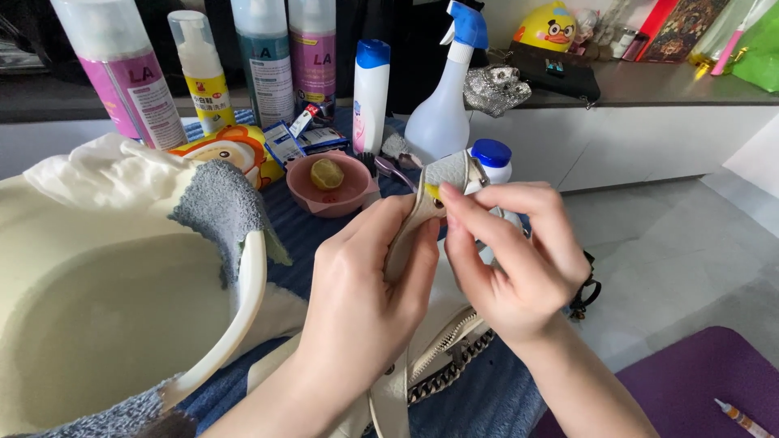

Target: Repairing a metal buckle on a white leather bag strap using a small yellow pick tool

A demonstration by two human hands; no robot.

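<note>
The left hand (365, 300) has its grip closed around a pale leather strap (422, 211), thumb pressed on its upper part. The right hand (511, 259) pinches the strap's top end between thumb and forefinger, beside a small yellow spot. The strap runs down to a cream bag (430, 357) with a zip and chain, lying on blue cloth at the bench's near edge. Just behind stand a pink bowl (329, 185) and a spray bottle (445, 105); a cream basin (122, 308) sits left.
</note>
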